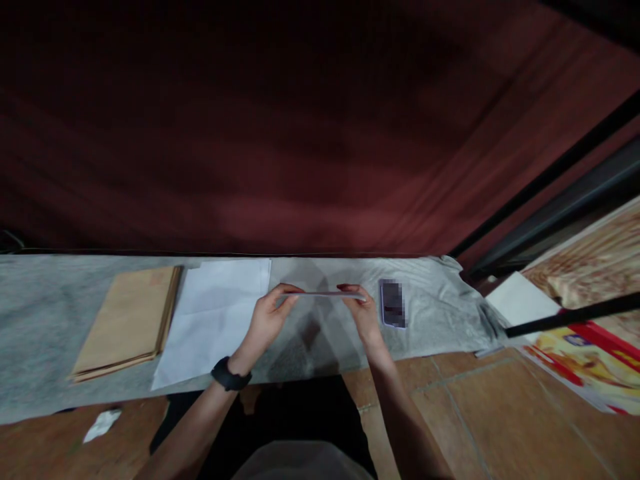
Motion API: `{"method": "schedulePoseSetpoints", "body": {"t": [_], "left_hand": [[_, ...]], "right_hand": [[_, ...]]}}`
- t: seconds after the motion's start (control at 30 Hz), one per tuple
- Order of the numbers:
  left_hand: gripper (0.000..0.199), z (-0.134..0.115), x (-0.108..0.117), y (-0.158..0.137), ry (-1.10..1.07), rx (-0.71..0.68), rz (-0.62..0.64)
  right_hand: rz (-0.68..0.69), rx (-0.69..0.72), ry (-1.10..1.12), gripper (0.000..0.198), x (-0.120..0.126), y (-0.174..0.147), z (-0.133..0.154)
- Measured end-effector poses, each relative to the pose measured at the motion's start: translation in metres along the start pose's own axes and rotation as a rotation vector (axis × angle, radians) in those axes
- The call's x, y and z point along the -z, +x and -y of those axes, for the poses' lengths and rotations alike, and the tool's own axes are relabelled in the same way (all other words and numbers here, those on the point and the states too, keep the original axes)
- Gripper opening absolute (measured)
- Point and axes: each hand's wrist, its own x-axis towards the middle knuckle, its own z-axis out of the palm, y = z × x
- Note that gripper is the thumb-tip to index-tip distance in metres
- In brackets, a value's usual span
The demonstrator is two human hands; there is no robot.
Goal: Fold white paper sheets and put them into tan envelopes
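Note:
Between my two hands a thin sheet of white paper (323, 294) is held nearly edge-on, above the grey cloth; whether it is folded I cannot tell. My left hand (273, 310), with a black band on the wrist, pinches its left end between thumb and fingers. At the right end, my right hand (360, 310) grips it the same way. Left of my left hand lie white paper sheets (215, 300), loosely stacked. Beyond them sits a stack of brown envelopes (127, 317). A phone (393, 304) rests to the right of my right hand.
The grey cloth (435, 320) covers a long narrow surface with a dark red curtain (300, 167) behind it. Dark bars (560, 173) and a colourful box (590, 360) stand at the right. A crumpled white scrap (102, 425) lies on the tiled floor (490, 407).

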Motion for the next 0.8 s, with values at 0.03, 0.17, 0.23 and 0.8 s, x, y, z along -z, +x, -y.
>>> {"method": "schedulePoseSetpoints", "body": {"t": [0.03,0.17,0.23,0.8], "left_hand": [[0.018,0.005,0.002,-0.004,0.086,-0.046,0.018],[0.035,0.034,0.004,-0.032,0.352,-0.181,0.137],[0.043,0.049,0.001,-0.048,0.458,-0.235,0.218],[0.074,0.095,-0.003,-0.073,0.648,-0.271,0.436]], "right_hand": [[0.014,0.033,-0.039,0.016,0.001,-0.002,-0.001],[0.108,0.104,-0.217,0.025,0.009,-0.022,-0.021],[0.152,0.13,-0.306,0.033,0.015,-0.034,-0.037],[0.362,0.263,-0.628,0.053,0.03,-0.066,-0.064]]}}
